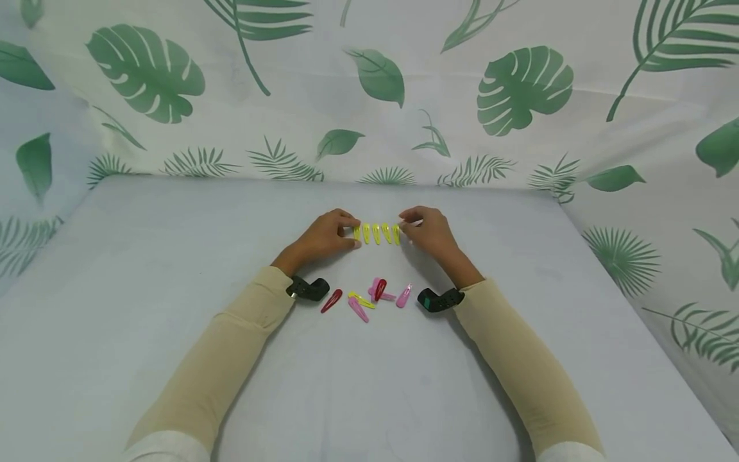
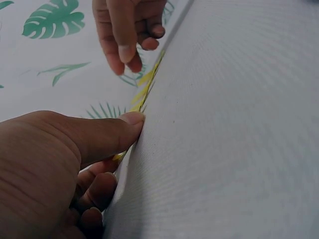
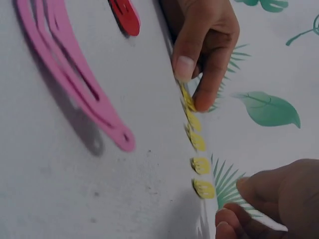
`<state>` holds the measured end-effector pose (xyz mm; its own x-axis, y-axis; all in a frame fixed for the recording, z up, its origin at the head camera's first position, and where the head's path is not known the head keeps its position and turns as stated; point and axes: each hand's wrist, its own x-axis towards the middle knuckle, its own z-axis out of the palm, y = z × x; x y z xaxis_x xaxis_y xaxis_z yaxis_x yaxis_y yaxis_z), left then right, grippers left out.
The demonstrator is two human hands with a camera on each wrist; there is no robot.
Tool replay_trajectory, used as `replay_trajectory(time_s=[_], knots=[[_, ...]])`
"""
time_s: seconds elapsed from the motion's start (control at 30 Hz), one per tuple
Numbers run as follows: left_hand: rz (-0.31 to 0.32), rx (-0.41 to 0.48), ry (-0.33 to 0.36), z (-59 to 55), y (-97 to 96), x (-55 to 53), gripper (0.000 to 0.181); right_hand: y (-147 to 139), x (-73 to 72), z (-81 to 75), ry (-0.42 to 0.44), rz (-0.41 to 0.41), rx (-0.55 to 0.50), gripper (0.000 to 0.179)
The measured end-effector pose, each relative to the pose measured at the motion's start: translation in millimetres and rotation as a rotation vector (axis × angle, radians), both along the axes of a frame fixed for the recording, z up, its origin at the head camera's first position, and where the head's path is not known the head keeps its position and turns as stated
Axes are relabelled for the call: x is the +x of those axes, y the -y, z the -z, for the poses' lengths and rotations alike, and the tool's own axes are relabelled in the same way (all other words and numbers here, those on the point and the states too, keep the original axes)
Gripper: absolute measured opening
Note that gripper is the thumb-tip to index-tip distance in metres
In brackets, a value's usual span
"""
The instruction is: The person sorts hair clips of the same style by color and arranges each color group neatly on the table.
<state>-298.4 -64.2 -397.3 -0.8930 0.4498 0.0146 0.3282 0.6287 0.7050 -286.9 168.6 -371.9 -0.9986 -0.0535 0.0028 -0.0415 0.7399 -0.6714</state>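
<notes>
Left hand (image 1: 323, 236): thumb and finger pinch the nearest yellow clip (image 1: 356, 233).
Right hand (image 1: 432, 234): thumb and fingers parted, just beside the last yellow clip.
Row (image 1: 376, 233): five yellow clips, spaced, between the hands on the tabletop (image 1: 323, 398).
Loose clips (image 1: 358, 309): red, pink, one yellow; short of the hands.

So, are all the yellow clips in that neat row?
No, one yellow clip lies apart from the row of five, among pink clips and red clips.
</notes>
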Motion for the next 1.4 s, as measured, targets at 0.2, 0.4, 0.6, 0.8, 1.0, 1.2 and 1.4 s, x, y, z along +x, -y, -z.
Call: replay_trajectory(time_s=[0.2,0.4,0.6,0.8,1.0,1.2,1.4], knots=[[-0.008,-0.002,0.007,-0.8,-0.3,0.8,0.05,2.3,9.8,-3.5,-0.102,-0.123,-0.063,0.022],[-0.01,0.006,0.008,-1.4,-0.8,1.3,0.051,8.3,17.9,-6.9,-0.069,-0.216,-0.105,0.019],[-0.011,0.008,0.01,-1.1,-0.9,0.9,0.051,12.5,24.2,-8.7,-0.02,-0.286,-0.143,0.018],[0.002,0.015,-0.014,-1.6,-0.4,0.3,0.05,16.7,32.1,-7.4,0.029,-0.372,-0.214,0.018],[0.022,0.032,-0.033,-2.8,1.1,2.8,0.049,23.7,40.6,-5.2,0.081,-0.453,-0.233,0.018],[0.02,0.023,-0.035,-2.9,2.0,3.0,0.049,28.3,47.3,-5.8,0.098,-0.534,-0.244,0.017],[0.016,0.021,-0.026,-4.2,0.5,3.1,0.05,28.7,53.2,-7.6,0.156,-0.618,-0.231,0.02]])
